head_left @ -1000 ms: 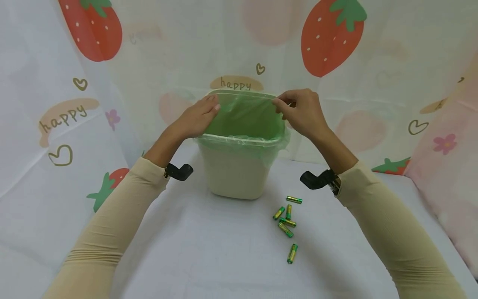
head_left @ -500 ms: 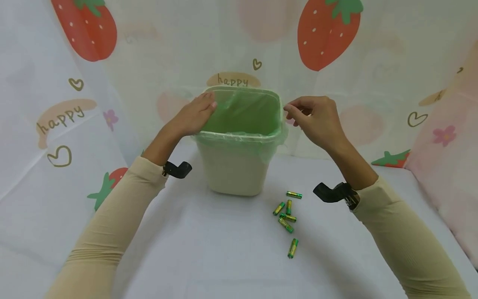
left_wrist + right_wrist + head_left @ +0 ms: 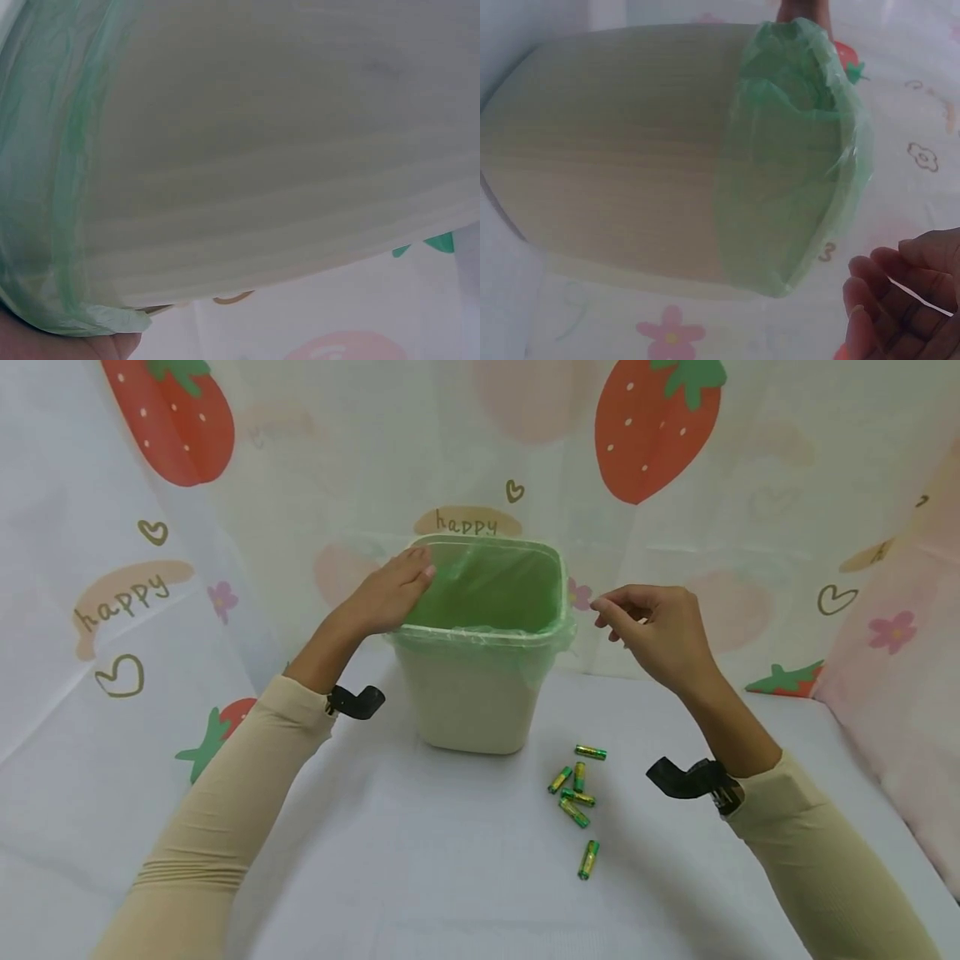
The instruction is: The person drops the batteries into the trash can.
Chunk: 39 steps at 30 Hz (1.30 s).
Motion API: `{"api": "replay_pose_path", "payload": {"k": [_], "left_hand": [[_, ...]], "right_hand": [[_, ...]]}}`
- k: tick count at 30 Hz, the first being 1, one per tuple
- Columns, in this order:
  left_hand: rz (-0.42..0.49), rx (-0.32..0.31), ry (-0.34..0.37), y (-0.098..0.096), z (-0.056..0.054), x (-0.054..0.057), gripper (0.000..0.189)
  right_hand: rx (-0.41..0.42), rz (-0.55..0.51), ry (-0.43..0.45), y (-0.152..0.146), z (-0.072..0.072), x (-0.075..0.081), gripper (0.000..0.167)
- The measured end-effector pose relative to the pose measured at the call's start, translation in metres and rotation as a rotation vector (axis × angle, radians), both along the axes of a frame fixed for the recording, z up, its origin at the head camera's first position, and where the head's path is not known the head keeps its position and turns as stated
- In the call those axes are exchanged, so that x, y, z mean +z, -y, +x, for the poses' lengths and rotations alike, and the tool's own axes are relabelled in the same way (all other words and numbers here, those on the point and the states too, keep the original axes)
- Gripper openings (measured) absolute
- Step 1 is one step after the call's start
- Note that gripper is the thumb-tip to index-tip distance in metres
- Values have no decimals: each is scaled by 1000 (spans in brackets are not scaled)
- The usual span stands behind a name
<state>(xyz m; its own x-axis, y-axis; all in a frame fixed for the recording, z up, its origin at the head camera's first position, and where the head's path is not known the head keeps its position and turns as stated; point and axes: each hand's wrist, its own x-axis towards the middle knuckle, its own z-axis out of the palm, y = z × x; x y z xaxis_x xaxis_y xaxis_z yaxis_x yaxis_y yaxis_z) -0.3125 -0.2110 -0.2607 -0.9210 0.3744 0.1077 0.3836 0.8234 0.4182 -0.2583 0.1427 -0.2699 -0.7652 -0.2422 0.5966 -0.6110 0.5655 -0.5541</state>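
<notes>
A pale trash can (image 3: pixel 472 702) stands upright, lined with a thin green trash bag (image 3: pixel 510 585) folded over its rim. My left hand (image 3: pixel 393 592) rests on the left part of that rim, fingers fairly straight. Only a bit of this hand (image 3: pixel 67 341) shows in the left wrist view, beside the bag's folded edge. Apart from the can, to its right, my right hand (image 3: pixel 660 631) hangs in the air with loosely bent fingers. The right wrist view shows nothing in this hand (image 3: pixel 911 300), and the bag's overhang (image 3: pixel 787 187) covers the can's upper wall.
Several green and gold batteries (image 3: pixel 576 797) lie on the white tabletop (image 3: pixel 420 852), in front and to the right of the can. Behind hangs a sheet (image 3: pixel 360 452) printed with strawberries and hearts.
My right hand has left the bag's edge at the can's right rim and moved right and down. The left hand stays on the rim. The head view shifted slightly.
</notes>
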Motion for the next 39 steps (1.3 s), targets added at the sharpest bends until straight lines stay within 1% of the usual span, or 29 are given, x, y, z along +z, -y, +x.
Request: {"api": "replay_pose_path", "payload": {"k": [5, 11, 19, 24, 32, 39], "left_hand": [[-1, 2, 0, 2, -1, 0, 61], [8, -3, 4, 1, 2, 0, 61], [9, 2, 4, 1, 1, -2, 61], [13, 0, 9, 0, 1, -1, 61], [13, -5, -1, -1, -1, 1, 61], [20, -1, 2, 0, 0, 0, 61]], "right_hand": [[-14, 15, 18, -6, 5, -8, 23], [-29, 17, 44, -13, 12, -20, 23], [-36, -5, 105, -22, 20, -41, 25], [-27, -24, 148, -24, 24, -53, 25], [-33, -37, 178, -25, 30, -68, 25], [-31, -38, 226, -26, 35, -85, 23]]}}
